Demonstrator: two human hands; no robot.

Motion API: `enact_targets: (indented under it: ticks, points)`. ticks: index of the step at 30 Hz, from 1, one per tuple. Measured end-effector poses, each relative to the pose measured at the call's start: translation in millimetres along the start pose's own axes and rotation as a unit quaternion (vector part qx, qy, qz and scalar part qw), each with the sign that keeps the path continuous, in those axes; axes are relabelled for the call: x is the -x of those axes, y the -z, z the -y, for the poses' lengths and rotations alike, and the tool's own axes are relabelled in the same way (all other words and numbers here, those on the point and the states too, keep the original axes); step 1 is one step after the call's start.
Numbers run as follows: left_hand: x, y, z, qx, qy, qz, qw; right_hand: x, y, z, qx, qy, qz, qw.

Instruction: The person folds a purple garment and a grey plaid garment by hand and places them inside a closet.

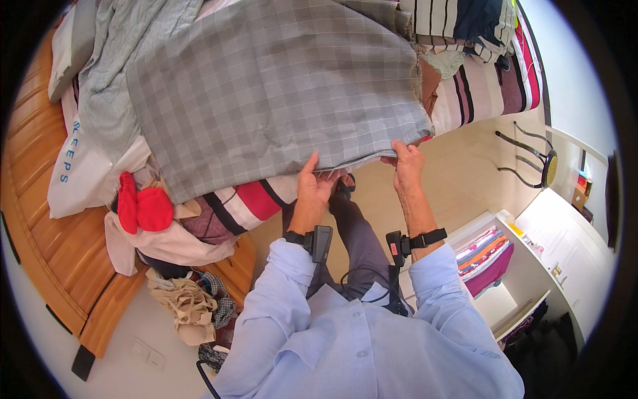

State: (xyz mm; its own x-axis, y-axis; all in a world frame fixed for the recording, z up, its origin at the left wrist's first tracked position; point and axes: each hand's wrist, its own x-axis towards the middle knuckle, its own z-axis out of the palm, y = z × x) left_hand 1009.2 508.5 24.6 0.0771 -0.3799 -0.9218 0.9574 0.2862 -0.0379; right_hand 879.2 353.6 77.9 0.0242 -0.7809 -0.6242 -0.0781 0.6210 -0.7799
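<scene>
A grey checked cloth with a frayed right edge lies spread over a bed. My left hand is at its near edge, thumb on top and the fingers under the fabric. Farther right, my right hand pinches the same edge near the frayed corner, where layers of cloth overlap. Between my hands the edge hangs a little off the bed. Beneath the cloth shows a striped bedspread in red, white, black and mauve.
Left are a wooden headboard, a white printed bag, a red cloth item and crumpled beige clothes. Striped garments lie at the bed's far right. A stool and a shelf unit with folded clothes stand right.
</scene>
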Motion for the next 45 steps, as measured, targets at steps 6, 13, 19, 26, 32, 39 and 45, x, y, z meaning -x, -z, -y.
enact_targets:
  ticks: [6, 13, 19, 26, 32, 39, 45]
  points:
    - [-7, -2, -3, 0.006, -0.023, -0.005, 1.000, -14, 19, -18, 0.029, -0.014, 0.011, 0.999]
    - [-3, -18, 4, 0.078, -0.058, 0.011, 0.995, -19, 39, -37, 0.011, -0.229, 0.053, 0.972]
    - [6, -31, 0, 0.092, -0.065, 0.021, 0.993, -6, 2, -33, -0.239, -0.294, 0.202, 0.903]
    - [-4, -20, 4, 0.064, -0.080, 0.022, 0.994, -74, 40, 10, -0.355, -0.067, 0.074, 0.929]
    - [-10, 1, 1, 0.072, -0.075, -0.012, 0.995, -105, 64, 31, -0.232, -0.239, 0.239, 0.912]
    - [-24, 34, -21, 0.206, -0.087, 0.099, 0.970, -132, 40, 41, 0.001, -0.277, 0.258, 0.925]
    - [14, 43, -93, 0.251, -0.213, 0.176, 0.928, -151, 43, 18, 0.165, -0.223, 0.220, 0.935]
